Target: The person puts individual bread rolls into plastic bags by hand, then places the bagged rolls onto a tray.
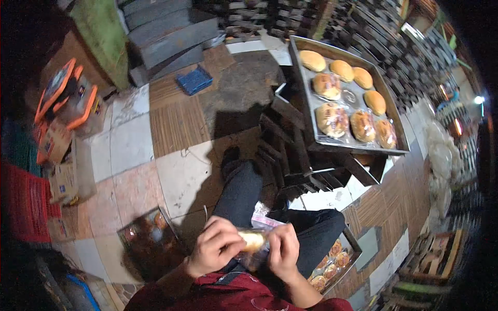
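Observation:
Over my lap, a bread bun [253, 240] sits in a clear plastic bag [254, 259] between my two hands. My left hand [219, 245] is closed, thumb and fingers pinching the bun's near end and the bag around it. On the other side my right hand [283, 250] is also closed, its fingers curled over the bag's edge. A pink-edged pack of plastic bags [265, 222] lies just beyond my hands on my lap.
A metal tray [354, 146] of bare and bagged buns rests on stacked dark trays [295, 140] ahead right. Another tray [354, 259] with round breads stands right of my knee. A dark tray [136, 243] is at left, a blue basket [194, 80] farther off, orange-lidded boxes [78, 103] far left.

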